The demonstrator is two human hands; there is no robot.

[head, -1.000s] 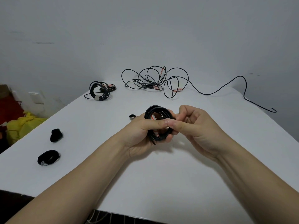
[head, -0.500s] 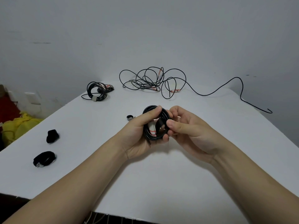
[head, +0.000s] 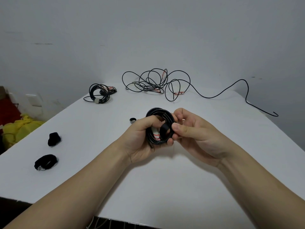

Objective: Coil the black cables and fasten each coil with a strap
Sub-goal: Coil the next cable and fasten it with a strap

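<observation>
- Holding the coil [head: 158,113] up off the table [head: 165,187], in front of us, between both hands.
- Left hand [head: 142,136]: fingers curled round the coil's left side, thumb laid across the front.
- Right hand [head: 194,134]: thumb against fingers, pinching the strap [head: 164,129] where it wraps the coil's right side.
- Handling, our read: light, thin, springy cable. We expect the loops to fan out if the grip slackens. The jacket looks smooth, so probably a bit slippery.
- Best hold: across the whole bundle beside the strap, never on one loop.
- The strap looks soft and floppy, so we'd take its free end and pull snug.
- Look: several tight glossy black loops, a white-and-red tag inside the ring, a short cable end poking out below.
- Left of us, well apart from the hands: near black bundle [head: 46,161] and far black bundle [head: 54,138], likely spare straps.
- Just past the left hand: small dark ring [head: 132,120].
- Far left: finished coil [head: 99,93], with a pale band.
- Far centre: loose cable [head: 156,83], tangled, with its tail running right.
</observation>
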